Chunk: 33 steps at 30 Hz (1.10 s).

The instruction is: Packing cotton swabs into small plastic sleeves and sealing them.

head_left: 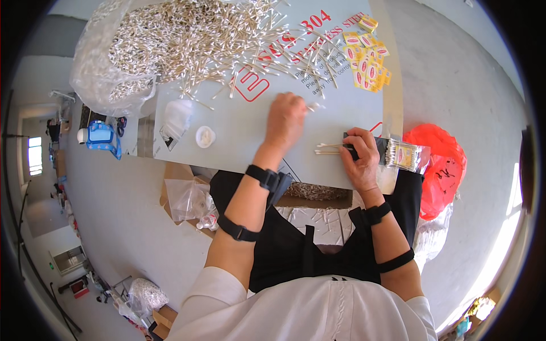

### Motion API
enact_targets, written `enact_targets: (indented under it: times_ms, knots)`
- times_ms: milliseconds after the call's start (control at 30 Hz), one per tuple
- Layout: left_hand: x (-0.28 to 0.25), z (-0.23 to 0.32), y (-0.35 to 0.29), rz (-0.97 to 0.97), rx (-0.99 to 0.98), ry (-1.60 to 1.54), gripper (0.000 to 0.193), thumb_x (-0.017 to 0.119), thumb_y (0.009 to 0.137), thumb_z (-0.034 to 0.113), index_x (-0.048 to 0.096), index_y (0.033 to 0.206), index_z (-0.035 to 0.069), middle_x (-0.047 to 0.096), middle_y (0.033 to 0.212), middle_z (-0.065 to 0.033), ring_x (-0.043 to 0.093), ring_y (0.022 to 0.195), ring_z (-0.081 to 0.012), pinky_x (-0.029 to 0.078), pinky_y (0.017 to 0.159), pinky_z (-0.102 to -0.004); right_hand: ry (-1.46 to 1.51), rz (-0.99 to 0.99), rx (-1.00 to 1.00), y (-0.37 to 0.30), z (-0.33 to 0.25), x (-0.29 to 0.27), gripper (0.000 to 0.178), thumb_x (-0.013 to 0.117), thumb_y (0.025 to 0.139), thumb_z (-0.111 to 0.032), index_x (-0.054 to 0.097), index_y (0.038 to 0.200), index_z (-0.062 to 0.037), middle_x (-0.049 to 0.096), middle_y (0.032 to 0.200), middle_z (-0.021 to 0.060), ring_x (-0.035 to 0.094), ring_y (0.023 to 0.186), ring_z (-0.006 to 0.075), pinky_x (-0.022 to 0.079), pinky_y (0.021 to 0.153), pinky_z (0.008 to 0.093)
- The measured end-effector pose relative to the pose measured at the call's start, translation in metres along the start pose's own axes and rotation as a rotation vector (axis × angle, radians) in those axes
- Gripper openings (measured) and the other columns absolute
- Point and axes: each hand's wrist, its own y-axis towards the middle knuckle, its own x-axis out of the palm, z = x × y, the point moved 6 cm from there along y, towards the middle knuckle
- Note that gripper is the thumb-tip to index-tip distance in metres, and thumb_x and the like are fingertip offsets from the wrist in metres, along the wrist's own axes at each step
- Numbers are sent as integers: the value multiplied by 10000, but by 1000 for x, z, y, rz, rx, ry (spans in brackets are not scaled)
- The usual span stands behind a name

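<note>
Over the middle of the table, my left hand (286,118) is closed in a pinch. Blurred white cotton swab tips (313,107) show at its fingertips. Farther right, my right hand (362,154) curls over a flat black piece (375,144), its thumb and fingers closed around a few cotton swabs (326,149) that stick out to the left. Touching the black piece on its right is a small clear bag (404,154) filled with a row of swabs and a yellow card. What lies under the right palm is hidden.
A large heap of loose cotton swabs (187,45) spills from a clear plastic bag (94,74) at the far left. Yellow cards (369,62) lie far right. Nearer left are a round white lid (205,136) and clear bags (177,116). A red bag (438,170) hangs beyond the right edge.
</note>
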Motion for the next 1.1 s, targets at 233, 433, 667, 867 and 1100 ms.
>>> enact_targets:
  times_ms: [233,433,667,867,1100]
  knots:
    - [-30,-36,31,100,69,-18,235,651,728,-34,633,938,70,630,944,-114,595,924,-312,493,835,-409,-7,-3,-10,3,-8,2,169,688,708,-9,608,857,2,595,1006,131,585,925,321,484,811,386]
    - [-49,-98,62,-19,-39,361,275,780,646,57,703,893,147,592,953,-36,536,953,-278,465,836,-395,11,-5,0,2,-7,3,156,686,711,-16,610,847,4,595,997,129,583,922,322,482,812,388]
    - [1,-23,52,-208,208,0,121,742,710,107,638,768,84,602,808,-34,548,861,-250,470,776,-361,-29,-7,-19,1,-4,-1,156,693,713,-37,609,841,-7,594,993,124,587,927,323,483,810,393]
    - [37,21,49,-608,0,-137,111,701,768,119,618,778,46,628,791,-56,588,895,-252,477,734,-380,-39,12,-22,0,0,-2,189,716,696,-59,613,851,-25,594,999,114,584,924,322,481,814,402]
    - [-23,30,31,129,167,-12,261,727,746,104,630,982,49,617,1000,-129,571,955,-319,460,859,-389,-82,-40,-85,2,-8,8,228,746,671,-96,624,857,-47,603,986,101,585,907,317,471,822,403]
